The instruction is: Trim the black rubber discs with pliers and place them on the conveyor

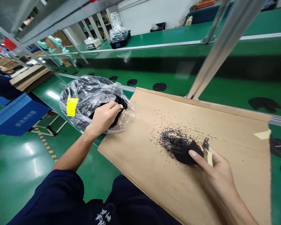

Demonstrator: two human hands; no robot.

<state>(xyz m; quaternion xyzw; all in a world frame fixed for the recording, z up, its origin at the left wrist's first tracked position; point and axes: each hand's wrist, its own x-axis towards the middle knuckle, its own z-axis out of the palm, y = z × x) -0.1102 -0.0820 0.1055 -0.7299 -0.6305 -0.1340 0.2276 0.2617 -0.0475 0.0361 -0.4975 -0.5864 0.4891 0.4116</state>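
My left hand (105, 116) reaches into the mouth of a clear plastic bag (84, 89) holding black flat pieces. Its fingers are closed on the edge of a black piece (124, 103); how many pieces they grip I cannot tell. Over the cardboard sheet (140, 147), my right hand (215, 165) grips a curved flat black piece (184, 154) between thumb and fingers. In the same hand is a small metal hand tool (206, 144), perhaps nippers, partly hidden by the fingers. Pale tape covers some fingertips. Beside the right hand lies a scattered heap of tiny black bits (172, 139).
A metal upright (224, 50) rises behind the cardboard. Several round black pieces (159, 87) lie along the green belt (178, 79) beyond it. A yellow label (72, 107) is on the bag. Left are a blue bin (21, 115), stacked cardboard (31, 76) and another person (2, 84).
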